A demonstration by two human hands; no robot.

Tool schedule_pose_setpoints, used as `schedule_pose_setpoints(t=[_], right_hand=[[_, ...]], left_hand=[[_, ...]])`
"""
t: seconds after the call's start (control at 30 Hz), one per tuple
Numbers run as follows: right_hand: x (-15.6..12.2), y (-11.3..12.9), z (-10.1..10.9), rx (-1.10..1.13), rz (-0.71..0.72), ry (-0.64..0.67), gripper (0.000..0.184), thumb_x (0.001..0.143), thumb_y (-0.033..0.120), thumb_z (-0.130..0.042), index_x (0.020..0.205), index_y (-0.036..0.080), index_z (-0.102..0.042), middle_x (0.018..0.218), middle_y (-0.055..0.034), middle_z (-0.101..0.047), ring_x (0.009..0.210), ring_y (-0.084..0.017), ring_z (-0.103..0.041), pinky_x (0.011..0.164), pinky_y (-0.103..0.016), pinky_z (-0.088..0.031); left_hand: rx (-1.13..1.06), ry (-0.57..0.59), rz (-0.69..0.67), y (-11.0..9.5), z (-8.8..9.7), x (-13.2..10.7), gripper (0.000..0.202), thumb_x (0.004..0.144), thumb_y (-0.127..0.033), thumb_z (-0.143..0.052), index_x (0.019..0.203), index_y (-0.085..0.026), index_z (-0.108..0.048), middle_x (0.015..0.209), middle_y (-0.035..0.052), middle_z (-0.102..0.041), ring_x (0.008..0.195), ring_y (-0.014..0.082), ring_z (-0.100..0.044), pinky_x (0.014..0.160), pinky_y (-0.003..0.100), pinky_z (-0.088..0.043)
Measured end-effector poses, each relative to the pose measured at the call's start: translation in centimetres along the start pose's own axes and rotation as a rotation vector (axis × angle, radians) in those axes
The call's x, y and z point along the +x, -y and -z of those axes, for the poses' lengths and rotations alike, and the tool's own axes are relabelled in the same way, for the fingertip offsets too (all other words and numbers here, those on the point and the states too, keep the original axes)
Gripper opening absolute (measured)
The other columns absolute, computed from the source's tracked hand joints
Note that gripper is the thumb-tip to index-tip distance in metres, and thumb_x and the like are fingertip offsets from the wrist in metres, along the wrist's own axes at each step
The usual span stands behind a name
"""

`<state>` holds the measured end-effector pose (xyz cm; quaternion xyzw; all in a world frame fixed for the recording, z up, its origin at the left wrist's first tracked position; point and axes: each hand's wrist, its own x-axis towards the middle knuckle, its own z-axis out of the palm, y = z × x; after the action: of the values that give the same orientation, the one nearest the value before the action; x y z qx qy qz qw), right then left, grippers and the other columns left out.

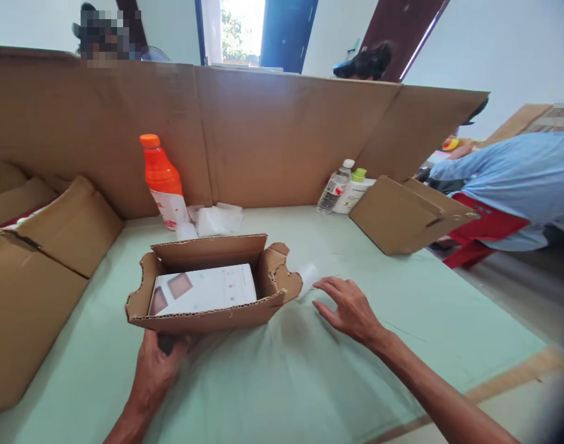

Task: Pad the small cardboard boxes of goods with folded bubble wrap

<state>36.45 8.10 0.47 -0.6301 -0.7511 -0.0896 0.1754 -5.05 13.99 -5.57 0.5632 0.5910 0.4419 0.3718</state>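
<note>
An open brown cardboard box (208, 322) stands in front of me with its flaps up. Inside it lies a white carton (208, 290) with brownish square pictures on its top; space shows at the box's right end. My left hand (158, 361) grips the near left underside of the cardboard box, its fingertips partly hidden by it. To the right of the box, my right hand (349, 307) is open, thumb and fingers apart, holding nothing. Its fingertips are close to a small clear plastic piece (308, 272) beside the box's torn right flap.
An orange bottle (164, 182) and white translucent packaging (217, 220) stand behind the box. Farther right are a water bottle (335, 188), a white bottle with a green cap (353, 192) and a cardboard box (397, 216). A large carton (36, 308) flanks the left; a cardboard partition (282, 135) closes the back.
</note>
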Motion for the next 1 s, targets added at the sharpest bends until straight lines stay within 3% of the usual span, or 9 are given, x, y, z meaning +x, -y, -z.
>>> schedule_pose_setpoints(t=[0.07,0.13,0.33,0.43,0.53,0.7,0.77,0.87,1.0], right_hand=[[-0.9,2.2,0.7,0.119,-0.063,-0.074,0.026,0.093,0.032,-0.055,0.11,0.019,-0.069,0.105,-0.0116,-0.073,0.088,-0.025,-0.066,0.08,-0.039,-0.047],[-0.7,4.4,1.1,0.297,-0.118,-0.059,0.026,0.094,0.031,-0.053,0.113,0.02,-0.066,0.101,-0.0086,-0.073,0.079,-0.021,-0.065,0.074,-0.035,-0.049],[1.9,9.3,-0.6,0.705,-0.174,0.226,0.042,0.085,0.034,-0.061,0.124,0.021,-0.057,0.103,-0.0066,-0.07,0.067,-0.017,-0.058,0.062,-0.031,-0.05],[3.6,10.1,-2.2,0.726,-0.181,0.163,0.034,0.086,0.033,-0.058,0.117,0.021,-0.059,0.103,-0.0077,-0.068,0.079,-0.021,-0.06,0.068,-0.033,-0.05],[6.2,10.3,-3.6,0.691,-0.268,0.107,0.029,0.082,0.03,-0.059,0.109,0.017,-0.06,0.101,-0.0099,-0.068,0.087,-0.024,-0.06,0.074,-0.037,-0.051],[9.9,9.0,-5.0,0.743,-0.328,0.112,0.043,0.081,0.027,-0.058,0.123,0.016,-0.059,0.105,-0.0098,-0.07,0.081,-0.021,-0.063,0.073,-0.035,-0.053],[10.1,7.3,-4.7,0.759,-0.288,0.059,0.044,0.084,0.026,-0.055,0.127,0.019,-0.059,0.118,-0.0108,-0.069,0.092,-0.022,-0.066,0.075,-0.035,-0.055],[9.6,3.2,-3.6,0.622,-0.226,-0.024,0.039,0.086,0.02,-0.048,0.121,0.022,-0.066,0.131,-0.0088,-0.067,0.119,-0.025,-0.062,0.093,-0.04,-0.054],[9.2,-1.9,-2.5,0.37,-0.193,0.196,0.052,0.077,0.005,-0.043,0.119,0.019,-0.07,0.131,-0.0089,-0.068,0.128,-0.026,-0.059,0.11,-0.048,-0.044]], left_hand=[[-0.047,0.039,0.01,-1.0,0.5,-0.3,0.068,0.077,-0.049,-0.07,0.135,-0.021,-0.049,0.118,0.0108,-0.067,0.108,0.0287,-0.067,0.094,0.042,-0.055],[-0.081,0.048,0.008,-2.0,0.9,-0.8,0.065,0.077,-0.046,-0.069,0.136,-0.025,-0.049,0.124,0.0094,-0.064,0.11,0.0263,-0.066,0.094,0.038,-0.055],[-0.066,0.067,0.043,-2.6,1.2,-1.2,0.064,0.071,-0.046,-0.073,0.127,-0.021,-0.052,0.123,0.0115,-0.065,0.102,0.0258,-0.069,0.087,0.036,-0.057],[-0.021,0.048,0.073,-3.0,0.3,0.2,0.058,0.072,-0.048,-0.072,0.119,-0.019,-0.055,0.111,0.0099,-0.069,0.095,0.0258,-0.07,0.08,0.035,-0.057],[-0.032,0.023,0.004,-3.7,-1.2,3.4,0.052,0.073,-0.048,-0.072,0.113,-0.019,-0.055,0.102,0.0065,-0.068,0.089,0.0226,-0.069,0.078,0.033,-0.056],[-0.085,0.007,-0.101,-4.4,-3.9,8.9,0.047,0.072,-0.044,-0.073,0.109,-0.02,-0.055,0.101,0.0033,-0.064,0.094,0.0206,-0.065,0.081,0.033,-0.055],[-0.095,0.021,-0.111,-4.1,-4.2,9.7,0.05,0.074,-0.043,-0.072,0.115,-0.02,-0.054,0.106,0.0045,-0.063,0.098,0.0208,-0.064,0.085,0.035,-0.055],[-0.137,0.047,-0.072,-2.9,-3.7,9.1,0.063,0.077,-0.039,-0.071,0.133,-0.022,-0.047,0.125,0.0094,-0.061,0.111,0.0218,-0.063,0.099,0.039,-0.051],[-0.085,0.007,0.01,-1.4,-2.2,5.5,0.077,0.081,-0.039,-0.07,0.148,-0.027,-0.036,0.144,0.0142,-0.052,0.127,0.0257,-0.057,0.111,0.049,-0.043]])
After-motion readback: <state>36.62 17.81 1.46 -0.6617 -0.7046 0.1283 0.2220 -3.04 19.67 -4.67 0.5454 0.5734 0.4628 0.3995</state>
